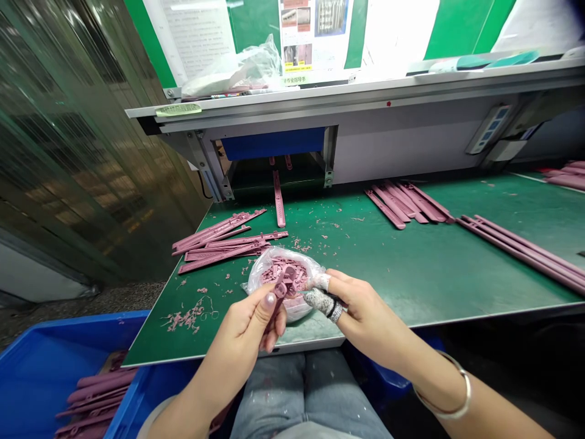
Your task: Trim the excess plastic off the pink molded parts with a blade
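My left hand [256, 320] is closed round a mauve plastic strap [282, 291], held upright by its end near the table's front edge. My right hand [354, 308], with patterned fabric cots on the thumb and forefinger, pinches a small dark tool against the strap's tip; the tool is mostly hidden. Just behind both hands sits a clear plastic bag [301, 271] holding several mauve trimmings.
Loose mauve straps lie in piles on the green mat [393, 268]: left pile [223, 241], centre pile [406, 204], long strips [525, 247] at right. Mauve shavings scatter the mat. A blue crate [50, 372] with straps stands at lower left. A conveyor opening [278, 177] is behind.
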`<state>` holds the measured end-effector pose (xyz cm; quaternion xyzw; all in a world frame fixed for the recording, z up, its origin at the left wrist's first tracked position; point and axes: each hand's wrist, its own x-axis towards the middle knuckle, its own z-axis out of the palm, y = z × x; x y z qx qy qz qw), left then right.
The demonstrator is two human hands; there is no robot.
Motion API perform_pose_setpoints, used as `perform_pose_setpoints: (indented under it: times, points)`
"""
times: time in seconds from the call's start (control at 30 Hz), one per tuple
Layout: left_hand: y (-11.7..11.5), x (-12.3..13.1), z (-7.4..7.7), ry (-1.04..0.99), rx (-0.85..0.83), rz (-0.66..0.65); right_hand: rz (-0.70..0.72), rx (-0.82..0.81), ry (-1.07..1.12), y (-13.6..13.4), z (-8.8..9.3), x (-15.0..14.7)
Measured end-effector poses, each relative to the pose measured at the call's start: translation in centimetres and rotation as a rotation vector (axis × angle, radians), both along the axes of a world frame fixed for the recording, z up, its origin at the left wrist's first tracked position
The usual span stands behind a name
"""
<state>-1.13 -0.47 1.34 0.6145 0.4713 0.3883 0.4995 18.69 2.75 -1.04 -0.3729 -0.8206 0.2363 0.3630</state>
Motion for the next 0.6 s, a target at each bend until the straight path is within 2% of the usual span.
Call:
perform_pose_setpoints:
  times: [0.13,0.27,0.47,0.6]
  points:
    - [-0.1,0.6,-0.3,-0.051,-0.021,0.032,-0.177,0.101,-0.022,-0.5,-0.5,-0.3]
    - [-0.1,1.0,-0.7,-0.171,-0.098,0.014,-0.265,0.194,-0.056,-0.6,-1.4,-0.5]
    - [0.2,1.4,-1.1,-0.355,-0.23,0.01,-0.265,0.313,0.015,-0.3,-3.2,-0.8]
    - [0.3,1.5,-1.1,-0.396,-0.267,0.022,-0.175,0.358,0.11,0.0,-4.0,-0.7]
